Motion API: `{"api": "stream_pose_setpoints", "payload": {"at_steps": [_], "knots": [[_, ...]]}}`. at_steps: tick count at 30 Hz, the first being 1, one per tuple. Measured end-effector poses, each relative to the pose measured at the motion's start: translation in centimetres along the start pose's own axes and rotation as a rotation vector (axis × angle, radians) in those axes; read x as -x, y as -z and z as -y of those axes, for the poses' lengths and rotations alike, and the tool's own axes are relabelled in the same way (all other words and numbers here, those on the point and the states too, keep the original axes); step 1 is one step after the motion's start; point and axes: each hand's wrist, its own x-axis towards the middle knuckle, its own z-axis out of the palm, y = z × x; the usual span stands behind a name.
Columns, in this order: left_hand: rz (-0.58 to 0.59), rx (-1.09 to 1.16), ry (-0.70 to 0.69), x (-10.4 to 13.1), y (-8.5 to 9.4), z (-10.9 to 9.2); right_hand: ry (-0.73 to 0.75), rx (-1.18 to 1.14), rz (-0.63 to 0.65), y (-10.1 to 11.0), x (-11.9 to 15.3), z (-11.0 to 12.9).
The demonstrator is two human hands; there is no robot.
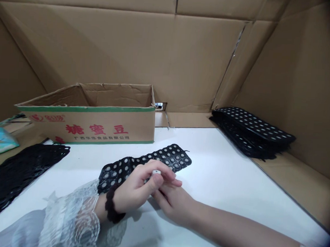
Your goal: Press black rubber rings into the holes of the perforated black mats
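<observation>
My left hand [140, 184] is closed, with a small white piece [156, 172] pinched between its thumb and forefinger. Beneath and against it lies my right hand [172, 200], its fingers partly covered by the left, so what they hold, if anything, is hidden. Just behind both hands, a black strip with rows of pale round discs [177, 156] rests on the white table [207, 151], its middle partly hidden by my left hand.
An open cardboard box [85, 123] with green edges and red lettering stands at the back left. Black netted pieces [23, 168] lie at the left, near a blue-white packet [1, 142]. Black disc-dotted sheets [252, 129] are stacked at the right. Cardboard walls [116, 45] surround the table.
</observation>
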Motion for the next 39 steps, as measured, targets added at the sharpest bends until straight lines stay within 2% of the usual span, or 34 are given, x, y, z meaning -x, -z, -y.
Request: {"api": "stream_pose_setpoints", "payload": {"at_steps": [7, 13, 32, 37, 39], "knots": [[0.022, -0.062, -0.04, -0.4, 0.3, -0.1, 0.015, -0.015, 0.015, 0.3, 0.0, 0.3], [0.111, -0.086, -0.068, -0.6, 0.6, -0.4, 0.033, -0.008, -0.011, 0.3, 0.0, 0.4], [0.137, -0.22, -0.148, -1.1, 0.5, 0.5, 0.004, -0.09, -0.059, 0.0, 0.0, 0.1], [0.141, -0.242, -0.063, -1.4, 1.3, 0.7, -0.01, -0.04, -0.06, 0.0, -0.2, 0.1], [0.081, -0.298, -0.004, -1.5, 2.1, 1.3, -0.043, -0.006, -0.111, 0.5, -0.3, -0.1]]}}
